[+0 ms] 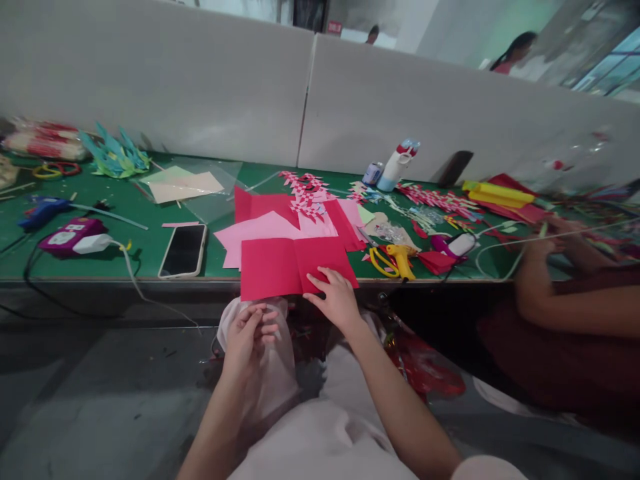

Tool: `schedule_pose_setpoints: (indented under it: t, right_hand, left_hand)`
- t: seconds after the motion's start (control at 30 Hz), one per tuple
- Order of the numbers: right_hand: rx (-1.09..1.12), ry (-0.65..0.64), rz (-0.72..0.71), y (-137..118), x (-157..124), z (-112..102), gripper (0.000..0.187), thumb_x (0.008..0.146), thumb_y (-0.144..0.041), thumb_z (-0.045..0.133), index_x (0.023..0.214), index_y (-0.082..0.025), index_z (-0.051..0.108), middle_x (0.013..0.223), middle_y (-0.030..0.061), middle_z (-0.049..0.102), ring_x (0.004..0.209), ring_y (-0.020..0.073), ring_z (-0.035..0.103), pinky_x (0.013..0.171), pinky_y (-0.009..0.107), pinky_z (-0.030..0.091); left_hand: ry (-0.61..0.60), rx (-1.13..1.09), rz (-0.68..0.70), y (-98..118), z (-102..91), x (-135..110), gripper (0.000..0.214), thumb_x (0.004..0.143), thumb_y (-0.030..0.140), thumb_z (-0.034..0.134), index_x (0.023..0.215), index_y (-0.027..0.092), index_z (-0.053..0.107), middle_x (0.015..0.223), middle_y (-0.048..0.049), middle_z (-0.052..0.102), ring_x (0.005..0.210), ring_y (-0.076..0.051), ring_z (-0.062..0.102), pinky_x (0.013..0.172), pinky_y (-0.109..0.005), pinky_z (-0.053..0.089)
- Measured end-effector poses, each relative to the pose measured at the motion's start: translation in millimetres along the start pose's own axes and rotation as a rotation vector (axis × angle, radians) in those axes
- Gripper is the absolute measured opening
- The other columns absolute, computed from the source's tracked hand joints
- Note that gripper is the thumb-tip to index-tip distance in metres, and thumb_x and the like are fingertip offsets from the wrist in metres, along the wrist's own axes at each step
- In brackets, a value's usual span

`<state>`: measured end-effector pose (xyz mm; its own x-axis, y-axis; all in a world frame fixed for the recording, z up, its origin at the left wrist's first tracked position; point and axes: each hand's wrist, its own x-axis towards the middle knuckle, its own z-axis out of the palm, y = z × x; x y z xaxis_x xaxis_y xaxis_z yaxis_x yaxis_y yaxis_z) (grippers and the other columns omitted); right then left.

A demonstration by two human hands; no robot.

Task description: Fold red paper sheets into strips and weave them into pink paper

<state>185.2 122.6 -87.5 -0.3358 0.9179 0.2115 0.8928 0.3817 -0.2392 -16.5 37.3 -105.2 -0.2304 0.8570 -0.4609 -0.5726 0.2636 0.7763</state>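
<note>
A red paper sheet (280, 267) lies at the front edge of the green table (150, 260), folded down the middle and overhanging the edge. My right hand (336, 299) rests on its lower right part, fingers curled and pressing the paper. My left hand (250, 333) hangs below the table edge over my lap, fingers loosely bent, touching pale pink cloth; I cannot make out anything in it. Pink paper sheets (260, 233) and more red sheets (260, 205) lie just behind the front sheet.
A phone (183, 250) lies left of the papers. Yellow scissors (381, 261) and a yellow glue gun (400, 257) sit to the right. Red-white woven paper pieces (306, 193), a bottle (395, 167), a blue glue gun (43, 210), and green paper shapes (117, 157) surround. Another person's arm (565, 293) works at right.
</note>
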Motion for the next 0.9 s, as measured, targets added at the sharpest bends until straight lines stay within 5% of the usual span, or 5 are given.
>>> schedule_pose_setpoints:
  t: [0.47, 0.9]
  right_hand:
    - [0.065, 0.063, -0.007, 0, -1, 6, 0.045, 0.084, -0.045, 0.062, 0.125, -0.027, 0.062, 0.138, 0.0111, 0.054, 0.128, 0.0295, 0.047, 0.101, 0.049, 0.044]
    - [0.050, 0.052, -0.009, 0, 0, 5, 0.045, 0.086, -0.049, 0.058, 0.126, -0.028, 0.062, 0.139, 0.0097, 0.052, 0.129, 0.0296, 0.046, 0.101, 0.048, 0.043]
  left_hand:
    - [0.005, -0.046, 0.062, 13, -27.5, -14, 0.013, 0.083, 0.017, 0.058, 0.095, 0.013, 0.062, 0.078, -0.0080, 0.075, 0.049, -0.011, 0.066, 0.040, -0.016, 0.050]
    - [0.000, -0.034, 0.053, 13, -13.7, -17, 0.016, 0.086, 0.025, 0.052, 0.097, 0.014, 0.056, 0.072, -0.0085, 0.074, 0.046, -0.011, 0.064, 0.040, -0.016, 0.048]
